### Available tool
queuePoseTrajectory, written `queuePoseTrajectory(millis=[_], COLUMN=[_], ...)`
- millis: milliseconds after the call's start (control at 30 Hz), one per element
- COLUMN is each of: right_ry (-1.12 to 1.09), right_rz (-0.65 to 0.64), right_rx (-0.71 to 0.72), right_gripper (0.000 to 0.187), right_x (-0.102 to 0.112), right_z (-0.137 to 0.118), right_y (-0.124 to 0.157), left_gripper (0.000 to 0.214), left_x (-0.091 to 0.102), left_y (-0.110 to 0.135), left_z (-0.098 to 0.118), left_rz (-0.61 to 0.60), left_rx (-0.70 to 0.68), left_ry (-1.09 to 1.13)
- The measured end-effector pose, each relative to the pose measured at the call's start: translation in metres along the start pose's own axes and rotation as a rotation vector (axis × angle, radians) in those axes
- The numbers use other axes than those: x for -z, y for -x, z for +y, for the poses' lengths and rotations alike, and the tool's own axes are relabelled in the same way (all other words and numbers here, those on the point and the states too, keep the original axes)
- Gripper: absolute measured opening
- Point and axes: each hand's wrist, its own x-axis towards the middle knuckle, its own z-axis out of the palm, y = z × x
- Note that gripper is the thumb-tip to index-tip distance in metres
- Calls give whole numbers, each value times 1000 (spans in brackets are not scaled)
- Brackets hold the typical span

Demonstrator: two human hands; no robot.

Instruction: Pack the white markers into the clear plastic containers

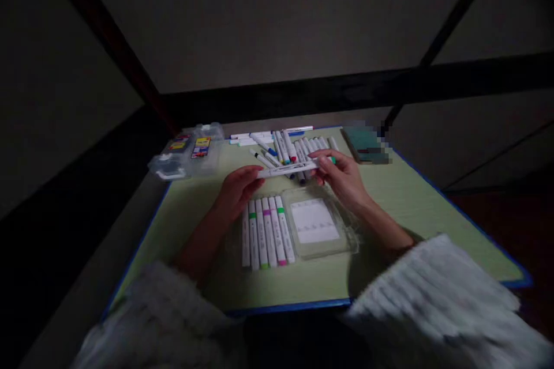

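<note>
A white marker (pixel 288 169) with a green end is held level between my two hands above the table. My left hand (pixel 238 189) pinches its left end. Around the right end, by the green tip, the fingers of my right hand (pixel 340 176) are closed. Below the hands lies an open clear plastic case (pixel 318 253). Its left half carries a row of several white markers (pixel 265 236) with green, purple and pink bands. A white paper card (pixel 315 222) shows in its right half. Beyond the hands, more loose markers (pixel 283 144) are partly covered by my right hand.
At the table's back left stands a clear plastic box (pixel 173 168) with yellow labels. A dark green flat item (pixel 366 144), partly pixelated, lies at the back right. The yellow-green table (pixel 450 242) has a blue edge, with a wall behind it.
</note>
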Motion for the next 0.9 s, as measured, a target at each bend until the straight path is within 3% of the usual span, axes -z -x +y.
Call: queuePoseTrajectory(millis=[133, 233, 400, 567, 700, 900], right_ry=[103, 125, 137, 262, 317, 377], right_rz=[154, 150, -82, -429, -675, -888], right_rx=[59, 107, 167, 120, 69, 6], right_gripper=[28, 24, 20, 23, 26, 27], right_x=[0, -2, -3, -5, -10, -17], right_z=[2, -2, -12, -14, -11, -13], right_y=[-1, 1, 12, 21, 24, 28], left_gripper=[13, 15, 17, 17, 17, 21], left_x=[-2, -2, 2, 9, 12, 12], left_y=[1, 1, -1, -7, -9, -6], left_z=[-1, 0, -3, -7, -11, -15], left_rz=[66, 120, 176, 231, 215, 142], left_rx=[-56, -93, -132, -109, -74, -65], left_ry=[25, 34, 62, 77, 21, -130])
